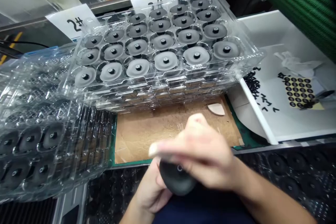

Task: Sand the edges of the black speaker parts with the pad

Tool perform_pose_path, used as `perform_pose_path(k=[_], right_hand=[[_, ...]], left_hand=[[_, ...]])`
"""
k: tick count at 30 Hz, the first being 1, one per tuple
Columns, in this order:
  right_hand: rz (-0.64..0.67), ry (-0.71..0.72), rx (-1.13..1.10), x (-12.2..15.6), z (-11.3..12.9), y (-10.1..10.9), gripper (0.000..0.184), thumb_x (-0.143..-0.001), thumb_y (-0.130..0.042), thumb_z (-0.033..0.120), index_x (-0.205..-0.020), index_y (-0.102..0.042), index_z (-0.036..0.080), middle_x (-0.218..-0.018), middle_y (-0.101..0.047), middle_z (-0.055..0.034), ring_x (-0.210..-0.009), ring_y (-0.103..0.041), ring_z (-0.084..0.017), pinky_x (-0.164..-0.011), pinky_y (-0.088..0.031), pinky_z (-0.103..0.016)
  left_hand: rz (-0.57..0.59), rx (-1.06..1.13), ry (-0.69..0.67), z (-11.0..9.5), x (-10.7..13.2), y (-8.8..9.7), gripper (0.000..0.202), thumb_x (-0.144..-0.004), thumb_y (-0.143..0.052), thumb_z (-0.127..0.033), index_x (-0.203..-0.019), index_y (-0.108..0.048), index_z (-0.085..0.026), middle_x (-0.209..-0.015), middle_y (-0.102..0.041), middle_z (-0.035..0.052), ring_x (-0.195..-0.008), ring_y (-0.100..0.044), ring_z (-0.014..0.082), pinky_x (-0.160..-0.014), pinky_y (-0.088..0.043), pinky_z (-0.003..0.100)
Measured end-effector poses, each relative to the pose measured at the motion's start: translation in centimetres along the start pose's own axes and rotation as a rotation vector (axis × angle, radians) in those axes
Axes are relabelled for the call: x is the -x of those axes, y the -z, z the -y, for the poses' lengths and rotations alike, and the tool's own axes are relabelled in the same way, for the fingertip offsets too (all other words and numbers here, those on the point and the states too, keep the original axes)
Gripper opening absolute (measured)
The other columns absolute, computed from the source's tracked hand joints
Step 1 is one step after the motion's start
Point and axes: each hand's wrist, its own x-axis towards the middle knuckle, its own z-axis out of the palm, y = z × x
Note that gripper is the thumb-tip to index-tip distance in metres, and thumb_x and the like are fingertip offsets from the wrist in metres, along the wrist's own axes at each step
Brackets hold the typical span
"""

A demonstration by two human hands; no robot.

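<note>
Close to my body, a black round disc-shaped part is tilted in my hands, with a small ring mark on its face. My left hand is closed on it from the left and below. Over its upper right side lies my right hand, blurred, its fingers pressed together on the part. The fingers hide much of the disc's upper edge. Beyond them, a clear plastic tray on a stack holds several similar discs, each with a raised black centre.
Brown cardboard covers the work surface, with a pale scrap on it. At the left are more clear trays with discs. A white bin at the right holds small black pieces and a sticker sheet. A green ribbed hose hangs above.
</note>
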Motion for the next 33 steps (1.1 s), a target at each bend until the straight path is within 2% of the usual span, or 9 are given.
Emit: perform_pose_path(k=[4,7,10,14,17,21,25,29,33], right_hand=[[-0.233,-0.508,0.069,2.1,-6.2,-1.3,0.027,-0.092,-0.047,0.031,-0.109,-0.065,0.024,-0.101,-0.068,-0.0036,-0.089,-0.061,-0.019,-0.077,-0.047,-0.032],[-0.14,-0.576,0.103,5.0,-10.3,-3.5,0.022,-0.084,-0.053,0.028,-0.095,-0.071,0.022,-0.086,-0.064,-0.0053,-0.079,-0.062,-0.021,-0.072,-0.051,-0.036],[-0.167,-0.621,0.138,7.4,-11.4,-5.4,0.027,-0.084,-0.051,0.027,-0.104,-0.068,0.022,-0.107,-0.056,-0.0095,-0.098,-0.058,-0.026,-0.085,-0.048,-0.045],[-0.204,-0.634,0.085,8.1,-9.7,-5.7,0.03,-0.089,-0.044,0.026,-0.113,-0.062,0.021,-0.115,-0.052,-0.0114,-0.097,-0.059,-0.022,-0.085,-0.049,-0.042],[-0.157,-0.594,-0.012,7.5,-7.9,-4.8,0.024,-0.09,-0.045,0.025,-0.1,-0.067,0.022,-0.107,-0.062,-0.009,-0.098,-0.06,-0.021,-0.083,-0.05,-0.036],[-0.174,-0.608,-0.088,7.4,-5.9,-3.6,0.022,-0.087,-0.052,0.024,-0.104,-0.066,0.023,-0.106,-0.065,-0.0073,-0.082,-0.061,-0.018,-0.075,-0.051,-0.033],[-0.267,-0.659,-0.19,7.6,-3.8,-2.6,0.016,-0.086,-0.057,0.029,-0.099,-0.066,0.023,-0.092,-0.067,-0.0053,-0.076,-0.061,-0.017,-0.069,-0.052,-0.029],[-0.272,-0.712,-0.402,7.2,-1.9,-1.6,0.021,-0.085,-0.062,0.039,-0.098,-0.065,0.022,-0.082,-0.067,-0.0038,-0.074,-0.064,-0.016,-0.066,-0.053,-0.026],[0.001,-0.768,-0.704,5.9,-0.7,-0.4,0.016,-0.079,-0.071,0.031,-0.091,-0.07,0.021,-0.077,-0.065,-0.0003,-0.067,-0.06,-0.011,-0.063,-0.049,-0.022]], left_hand=[[0.229,0.25,0.071,-0.9,0.3,-0.7,0.043,-0.062,-0.082,-0.027,-0.103,-0.069,-0.024,-0.1,-0.072,0.002,-0.087,-0.069,0.0214,-0.076,-0.056,0.029],[0.283,0.341,0.08,-1.2,0.2,-0.3,0.047,-0.066,-0.077,-0.039,-0.109,-0.067,-0.023,-0.104,-0.072,0.0033,-0.095,-0.068,0.0238,-0.081,-0.056,0.03],[0.3,0.348,0.093,-1.0,0.0,0.4,0.046,-0.071,-0.071,-0.045,-0.108,-0.068,-0.019,-0.103,-0.073,0.0067,-0.094,-0.069,0.024,-0.078,-0.057,0.028],[0.29,0.269,0.033,-0.7,0.1,0.8,0.044,-0.078,-0.061,-0.049,-0.116,-0.063,-0.028,-0.111,-0.069,0.0057,-0.093,-0.07,0.0246,-0.075,-0.056,0.029],[0.194,0.04,-0.193,-0.4,0.0,1.1,0.052,-0.079,-0.06,-0.048,-0.13,-0.048,-0.041,-0.12,-0.064,0.0036,-0.091,-0.069,0.0226,-0.081,-0.053,0.034],[0.11,-0.539,-0.576,0.2,-0.3,2.3,0.084,-0.075,-0.07,-0.014,-0.139,-0.028,-0.047,-0.129,-0.057,0.0024,-0.118,-0.053,0.024,-0.102,-0.038,0.037],[0.135,-0.877,-0.79,0.3,-0.5,2.9,0.106,-0.067,-0.067,0.006,-0.142,-0.016,-0.047,-0.13,-0.057,0.0032,-0.119,-0.051,0.024,-0.103,-0.035,0.04],[0.156,-0.977,-0.799,0.0,-0.3,2.8,0.108,-0.067,-0.069,0.002,-0.143,-0.01,-0.048,-0.127,-0.057,0.0039,-0.116,-0.053,0.0247,-0.101,-0.037,0.04],[0.191,-0.943,-0.674,-0.4,0.1,2.6,0.1,-0.074,-0.068,-0.013,-0.144,-0.005,-0.044,-0.12,-0.057,0.0048,-0.111,-0.055,0.0247,-0.098,-0.038,0.038]])
